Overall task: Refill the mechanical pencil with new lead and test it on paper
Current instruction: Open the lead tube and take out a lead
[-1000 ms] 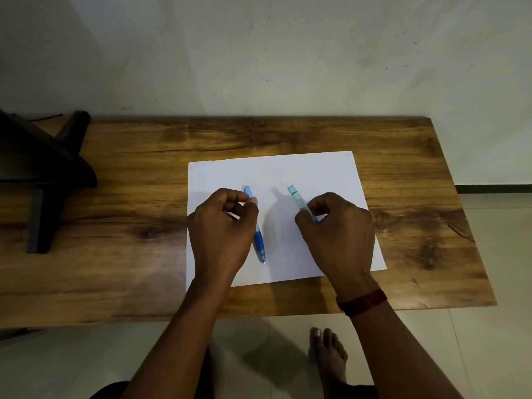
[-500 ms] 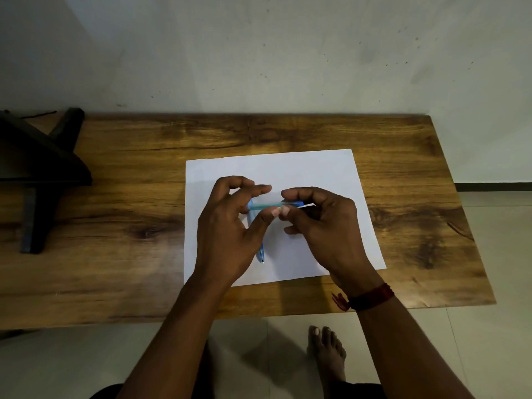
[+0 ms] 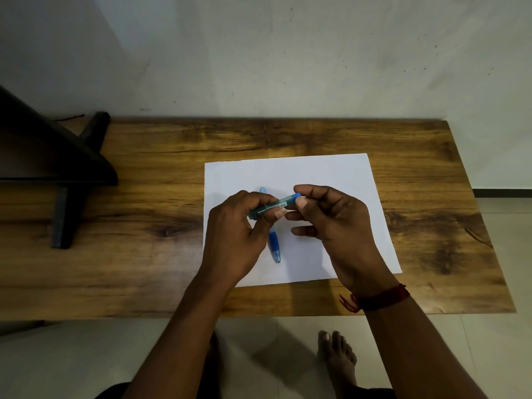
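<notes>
A teal lead case (image 3: 270,208) with a blue cap is held above the paper, tilted with its capped end up to the right. My left hand (image 3: 236,240) grips its lower body. My right hand (image 3: 334,223) pinches the capped end between thumb and forefinger. The blue mechanical pencil (image 3: 273,243) lies on the white sheet of paper (image 3: 331,174), tip pointing toward me, partly hidden under my left hand.
The paper rests on a wooden table (image 3: 144,269) against a white wall. A black stand (image 3: 57,174) occupies the table's left end. Below the table's near edge a bare foot (image 3: 336,358) stands on the tiled floor.
My right hand lifted the lead case off the paper and my left hand left the pencil and took hold of the case's other end. The pencil stays on the paper.
</notes>
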`<state>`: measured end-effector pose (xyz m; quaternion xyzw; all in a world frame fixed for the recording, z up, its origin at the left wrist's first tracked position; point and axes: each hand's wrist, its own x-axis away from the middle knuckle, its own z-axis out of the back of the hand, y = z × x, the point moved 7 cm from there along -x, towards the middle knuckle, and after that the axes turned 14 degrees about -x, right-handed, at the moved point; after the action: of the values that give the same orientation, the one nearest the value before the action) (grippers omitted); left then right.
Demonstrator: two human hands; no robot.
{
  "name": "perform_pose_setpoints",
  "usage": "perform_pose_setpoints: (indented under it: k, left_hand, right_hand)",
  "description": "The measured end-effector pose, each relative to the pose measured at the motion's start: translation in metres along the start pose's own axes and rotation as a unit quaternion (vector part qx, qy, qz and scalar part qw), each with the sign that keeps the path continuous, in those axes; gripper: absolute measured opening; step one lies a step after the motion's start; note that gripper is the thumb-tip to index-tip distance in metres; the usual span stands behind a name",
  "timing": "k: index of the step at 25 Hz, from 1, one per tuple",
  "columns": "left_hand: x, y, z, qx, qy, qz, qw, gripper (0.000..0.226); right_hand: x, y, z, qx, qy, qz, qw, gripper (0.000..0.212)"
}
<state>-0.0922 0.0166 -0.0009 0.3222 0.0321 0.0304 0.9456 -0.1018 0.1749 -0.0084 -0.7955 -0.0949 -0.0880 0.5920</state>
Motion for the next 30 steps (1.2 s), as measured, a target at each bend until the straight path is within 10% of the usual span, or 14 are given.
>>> perform_pose_setpoints:
  k: [10,16,25,30]
  left_hand:
    - [0.005,0.014,-0.003,-0.032,-0.014,-0.054,0.998,0.035]
    - [-0.001,-0.004,0.018,0.009,0.043,0.003,0.999,0.026]
    - [0.000,-0.007,0.005,0.070,0.009,0.038,0.997,0.017]
    - [-0.002,-0.009,0.005,0.082,0.008,0.050,0.995,0.017]
  right_hand:
    - [0.000,0.001,-0.001,0.151,0.011,0.046,0.987,0.014]
    - [-0.005,-0.019,0.052,0.053,0.137,0.060,0.987,0.012]
    - [0.001,-0.024,0.055,0.475,0.160,0.209,0.840,0.012]
    - [0.002,-0.019,0.054,0.441,0.169,0.204,0.858,0.017]
